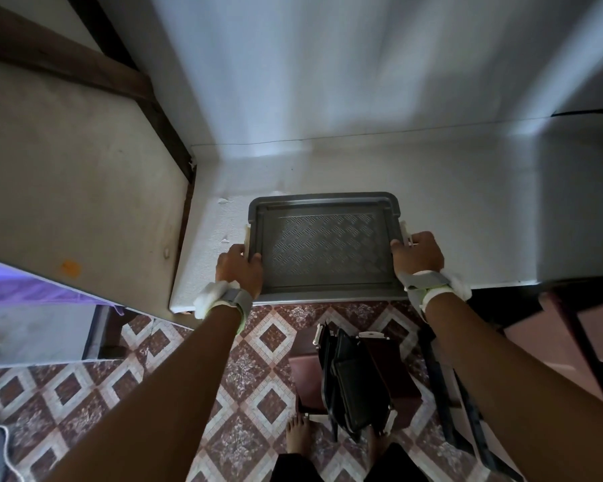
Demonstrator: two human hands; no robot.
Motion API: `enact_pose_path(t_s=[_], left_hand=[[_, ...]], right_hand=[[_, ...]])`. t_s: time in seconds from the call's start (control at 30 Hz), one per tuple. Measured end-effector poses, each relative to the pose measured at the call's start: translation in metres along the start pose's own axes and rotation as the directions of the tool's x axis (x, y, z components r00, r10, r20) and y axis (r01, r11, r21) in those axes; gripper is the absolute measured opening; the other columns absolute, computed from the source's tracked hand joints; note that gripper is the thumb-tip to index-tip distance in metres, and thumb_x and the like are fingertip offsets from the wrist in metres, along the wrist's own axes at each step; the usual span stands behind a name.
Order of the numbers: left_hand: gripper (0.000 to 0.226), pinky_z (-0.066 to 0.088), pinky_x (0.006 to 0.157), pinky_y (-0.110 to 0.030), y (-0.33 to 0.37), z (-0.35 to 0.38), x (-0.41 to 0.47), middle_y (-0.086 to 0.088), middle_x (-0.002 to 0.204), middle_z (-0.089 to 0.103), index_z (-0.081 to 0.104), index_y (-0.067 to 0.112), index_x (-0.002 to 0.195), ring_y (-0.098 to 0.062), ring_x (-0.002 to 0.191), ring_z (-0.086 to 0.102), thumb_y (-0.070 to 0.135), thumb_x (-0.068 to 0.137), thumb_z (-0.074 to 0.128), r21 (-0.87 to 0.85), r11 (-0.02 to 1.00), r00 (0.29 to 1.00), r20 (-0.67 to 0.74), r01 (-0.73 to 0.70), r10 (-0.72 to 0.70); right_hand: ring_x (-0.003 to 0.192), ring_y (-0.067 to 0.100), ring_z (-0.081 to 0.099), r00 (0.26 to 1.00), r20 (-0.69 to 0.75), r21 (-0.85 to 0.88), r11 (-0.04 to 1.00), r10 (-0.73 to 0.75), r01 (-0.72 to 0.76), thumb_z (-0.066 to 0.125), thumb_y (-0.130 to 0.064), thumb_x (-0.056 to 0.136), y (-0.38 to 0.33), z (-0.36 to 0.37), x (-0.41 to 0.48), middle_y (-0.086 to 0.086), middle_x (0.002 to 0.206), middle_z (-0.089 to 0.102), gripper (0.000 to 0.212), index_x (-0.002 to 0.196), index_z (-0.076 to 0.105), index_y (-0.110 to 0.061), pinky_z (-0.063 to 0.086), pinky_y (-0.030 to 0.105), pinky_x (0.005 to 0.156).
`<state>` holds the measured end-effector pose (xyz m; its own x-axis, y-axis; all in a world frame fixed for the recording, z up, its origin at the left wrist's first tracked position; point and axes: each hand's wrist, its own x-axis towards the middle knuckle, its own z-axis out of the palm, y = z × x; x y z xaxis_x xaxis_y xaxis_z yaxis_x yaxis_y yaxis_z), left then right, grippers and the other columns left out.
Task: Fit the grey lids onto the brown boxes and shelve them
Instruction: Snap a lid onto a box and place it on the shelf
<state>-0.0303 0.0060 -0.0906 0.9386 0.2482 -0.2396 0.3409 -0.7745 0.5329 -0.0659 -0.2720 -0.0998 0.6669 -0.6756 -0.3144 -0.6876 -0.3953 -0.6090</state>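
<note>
We work from 1 view: a wide-angle camera on the head. It faces forward and steeply down, close above the white shelf [432, 189], with the tiled floor [154, 377] and the person's feet [298, 436] along the bottom edge.

No writing, label, brand or number can be read anywhere in the frame. The lid [324, 250] at centre bears only a moulded weave pattern, with no lettering.
</note>
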Motion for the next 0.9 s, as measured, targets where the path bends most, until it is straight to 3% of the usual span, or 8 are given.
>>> enact_pose_path(t_s=[0.2, 0.33, 0.43, 0.5, 0.57, 0.67, 0.8, 0.9], left_hand=[[0.039, 0.050, 0.095, -0.042, 0.003, 0.006, -0.016, -0.020, 0.130, 0.045, 0.041, 0.014, 0.141, -0.039, 0.114, 0.057, 0.025, 0.103, 0.041, 0.196, 0.972, 0.991, -0.008, -0.131, 0.135], [0.034, 0.054, 0.086, -0.043, 0.005, -0.002, -0.015, -0.016, 0.125, 0.058, 0.051, 0.011, 0.131, -0.034, 0.106, 0.060, 0.028, 0.103, 0.042, 0.194, 0.968, 0.984, -0.057, -0.157, 0.170], [0.040, 0.045, 0.076, -0.034, 0.006, -0.001, 0.000, -0.014, 0.107, 0.065, 0.055, 0.013, 0.113, -0.029, 0.085, 0.059, 0.048, 0.100, 0.040, -0.023, 0.998, 0.997, -0.052, 0.050, -0.051], [0.049, 0.041, 0.080, -0.033, 0.002, 0.009, 0.011, -0.017, 0.114, 0.064, 0.057, 0.007, 0.118, -0.034, 0.098, 0.060, 0.050, 0.100, 0.039, -0.078, 0.988, 0.991, -0.008, 0.131, -0.132], [0.054, 0.042, 0.078, -0.033, 0.004, 0.016, 0.012, -0.019, 0.114, 0.065, 0.061, 0.000, 0.115, -0.035, 0.099, 0.062, 0.047, 0.102, 0.036, -0.065, 0.993, 0.994, -0.031, 0.099, -0.101], [0.055, 0.050, 0.074, -0.038, 0.008, 0.023, 0.008, -0.021, 0.112, 0.064, 0.062, -0.001, 0.111, -0.035, 0.092, 0.064, 0.046, 0.102, 0.035, -0.065, 0.995, 0.990, -0.116, 0.074, -0.081], [0.057, 0.044, 0.069, -0.035, 0.004, 0.019, 0.004, -0.020, 0.110, 0.065, 0.057, 0.002, 0.114, -0.035, 0.089, 0.063, 0.051, 0.102, 0.029, -0.049, 0.997, 0.997, -0.046, 0.066, -0.069], [0.058, 0.042, 0.069, -0.034, -0.004, 0.015, -0.003, -0.018, 0.109, 0.065, 0.055, 0.004, 0.116, -0.031, 0.085, 0.060, 0.053, 0.102, 0.026, -0.055, 0.996, 0.997, -0.002, 0.071, -0.071]], right_hand=[[0.093, 0.038, 0.059, 0.979, -0.124, -0.132, 0.980, -0.163, 0.147, 0.054, -0.019, 0.094, -0.001, 0.009, -0.018, 0.022, 0.115, 0.050, 0.024, 0.113, 0.053, -0.004, 0.046, 0.035, 0.074], [0.088, 0.028, 0.055, 0.988, -0.133, 0.039, 0.996, -0.077, 0.083, 0.042, -0.044, 0.099, -0.002, 0.007, -0.013, 0.013, 0.103, 0.057, 0.042, 0.113, 0.055, -0.006, 0.037, 0.030, 0.070], [0.083, 0.021, 0.047, 0.997, -0.062, 0.161, 0.986, 0.041, -0.031, 0.037, -0.047, 0.100, 0.001, 0.006, 0.003, 0.006, 0.093, 0.052, 0.044, 0.110, 0.053, -0.007, 0.032, 0.027, 0.071], [0.078, 0.022, 0.049, 1.000, -0.004, 0.068, 0.997, 0.020, -0.020, 0.037, -0.048, 0.100, 0.006, 0.012, 0.014, 0.008, 0.082, 0.054, 0.045, 0.089, 0.055, -0.008, 0.033, 0.025, 0.064], [0.070, 0.024, 0.050, 1.000, 0.002, -0.022, 0.999, -0.025, 0.025, 0.037, -0.046, 0.100, 0.004, 0.019, 0.018, 0.010, 0.072, 0.053, 0.051, 0.075, 0.054, -0.005, 0.027, 0.024, 0.053], [0.063, 0.024, 0.049, 0.996, -0.068, -0.056, 0.997, -0.057, 0.053, 0.038, -0.046, 0.100, 0.005, 0.023, 0.018, 0.008, 0.066, 0.051, 0.052, 0.074, 0.055, -0.004, 0.021, 0.022, 0.047], [0.072, 0.025, 0.050, 0.998, -0.049, -0.073, 0.997, -0.044, 0.041, 0.035, -0.054, 0.098, 0.008, 0.020, 0.013, 0.009, 0.078, 0.055, 0.053, 0.082, 0.056, -0.009, 0.032, 0.027, 0.064], [0.073, 0.026, 0.050, 1.000, -0.002, -0.143, 0.990, -0.022, 0.021, 0.024, -0.065, 0.095, 0.009, 0.014, 0.002, 0.009, 0.079, 0.055, 0.063, 0.070, 0.050, -0.012, 0.033, 0.031, 0.068]])
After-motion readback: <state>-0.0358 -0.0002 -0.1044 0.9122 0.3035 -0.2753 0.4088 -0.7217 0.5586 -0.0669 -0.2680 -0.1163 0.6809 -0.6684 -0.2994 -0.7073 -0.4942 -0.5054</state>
